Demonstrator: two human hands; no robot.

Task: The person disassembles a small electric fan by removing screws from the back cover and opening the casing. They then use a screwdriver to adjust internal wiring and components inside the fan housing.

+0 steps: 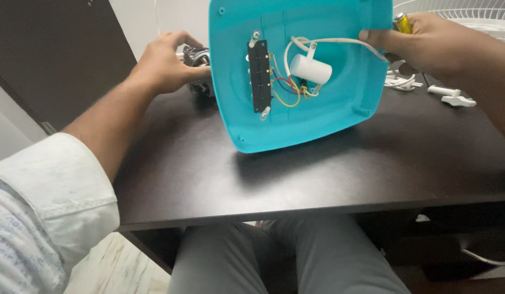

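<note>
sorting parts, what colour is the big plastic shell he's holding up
Turquoise shell, open side toward the head camera.

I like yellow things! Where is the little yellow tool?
In the head view, the yellow-handled tool sits top right, gripped in the right hand, just beside the turquoise plastic cover.

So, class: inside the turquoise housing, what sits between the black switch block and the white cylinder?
In the head view, coloured wires run between the black switch block and the white cylinder inside the turquoise housing.

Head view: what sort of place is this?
Probably a home or office desk used for repair: a dark table, an opened teal fan base with bare wiring, and a white wire fan guard.
</note>
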